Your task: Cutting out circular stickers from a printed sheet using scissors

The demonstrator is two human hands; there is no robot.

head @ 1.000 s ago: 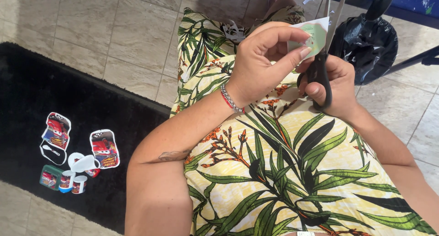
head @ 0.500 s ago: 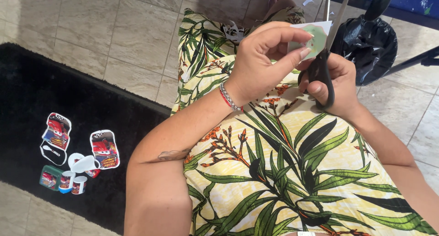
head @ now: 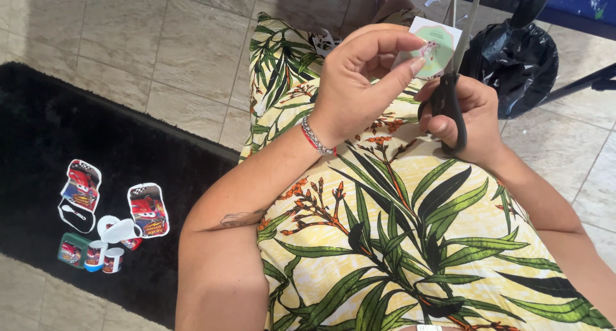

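My left hand (head: 362, 80) pinches a small white paper piece (head: 438, 45) with a pale green round print, held above my lap. My right hand (head: 465, 116) grips black-handled scissors (head: 452, 80), whose blades point up and away along the paper's right edge. Both hands hover over my leaf-patterned yellow and green dress (head: 398, 241). A beaded bracelet (head: 314, 138) circles my left wrist.
On a black rug (head: 96, 145) to the left lie several cut-out paper shapes (head: 146, 209) printed with red cartoon cars, plus small paper cups (head: 102, 254). A black plastic bag (head: 520, 61) sits at upper right on the beige tiled floor (head: 160, 42).
The hands stay together over the lap. The paper piece has shifted slightly in my left fingers against the scissor blades.
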